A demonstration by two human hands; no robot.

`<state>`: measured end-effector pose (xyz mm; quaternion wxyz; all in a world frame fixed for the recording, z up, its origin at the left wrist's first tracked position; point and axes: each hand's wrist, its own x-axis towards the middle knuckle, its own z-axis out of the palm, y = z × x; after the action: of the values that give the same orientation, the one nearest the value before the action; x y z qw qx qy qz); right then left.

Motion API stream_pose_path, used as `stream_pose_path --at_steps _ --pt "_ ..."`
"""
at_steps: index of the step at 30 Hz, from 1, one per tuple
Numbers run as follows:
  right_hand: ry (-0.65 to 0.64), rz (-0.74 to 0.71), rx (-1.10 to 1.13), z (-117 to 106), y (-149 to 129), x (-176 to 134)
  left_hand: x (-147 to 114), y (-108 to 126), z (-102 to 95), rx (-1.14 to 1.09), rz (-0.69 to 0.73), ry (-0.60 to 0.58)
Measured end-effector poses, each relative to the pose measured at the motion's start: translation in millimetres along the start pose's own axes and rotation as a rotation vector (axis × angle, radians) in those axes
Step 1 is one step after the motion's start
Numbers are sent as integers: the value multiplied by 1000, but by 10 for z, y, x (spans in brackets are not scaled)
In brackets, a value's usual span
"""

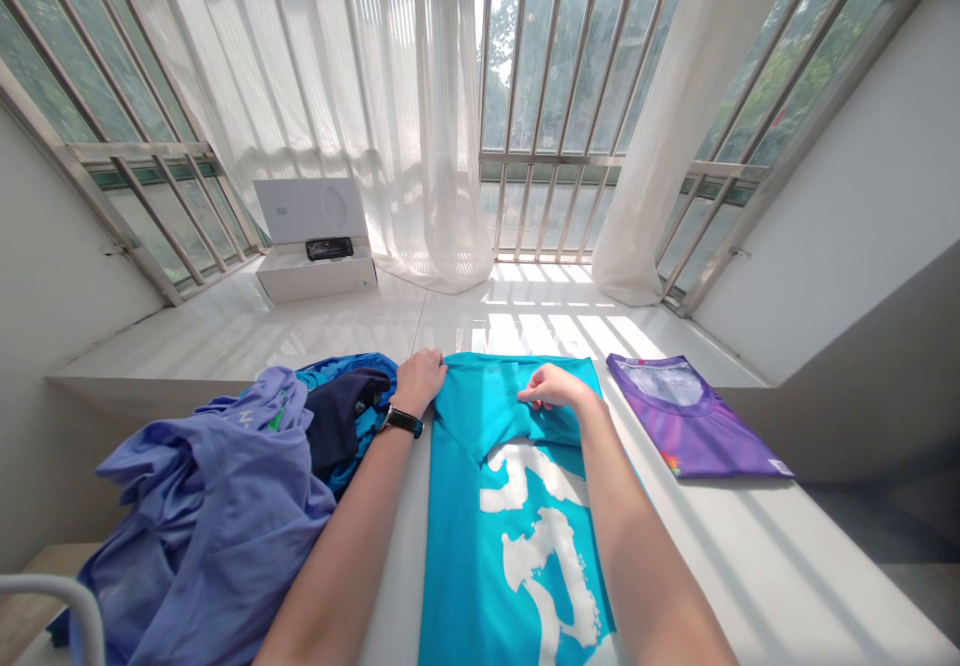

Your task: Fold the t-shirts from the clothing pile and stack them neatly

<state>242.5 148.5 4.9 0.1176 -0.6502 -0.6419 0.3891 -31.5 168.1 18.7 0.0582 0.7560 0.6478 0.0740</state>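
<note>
Turquoise shirt under both hands

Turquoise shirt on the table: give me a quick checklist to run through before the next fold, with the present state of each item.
1. Left hand grips the turquoise shirt at its far left corner: ok.
2. Right hand pinches the far edge: ok.
3. Shirt lies flat, white print up: ok, small wrinkles near the hands.
4. Pile of unfolded clothes clear of the shirt: not ok, it touches the left edge.
5. Folded purple shirt set apart on the right: ok.
6. Near hem straight: cannot tell, out of frame.
</note>
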Motion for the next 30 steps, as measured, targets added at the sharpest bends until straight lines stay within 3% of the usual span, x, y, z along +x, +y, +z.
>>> stream_pose_path --at_steps 10,19,30 --pt "396 1 -150 4 132 72 14 -1 3 -1 19 -4" --pt "514 116 -260 111 114 158 30 -11 33 -1 25 -4" --pt "574 171 -305 83 147 137 26 -11 42 -12 14 8"
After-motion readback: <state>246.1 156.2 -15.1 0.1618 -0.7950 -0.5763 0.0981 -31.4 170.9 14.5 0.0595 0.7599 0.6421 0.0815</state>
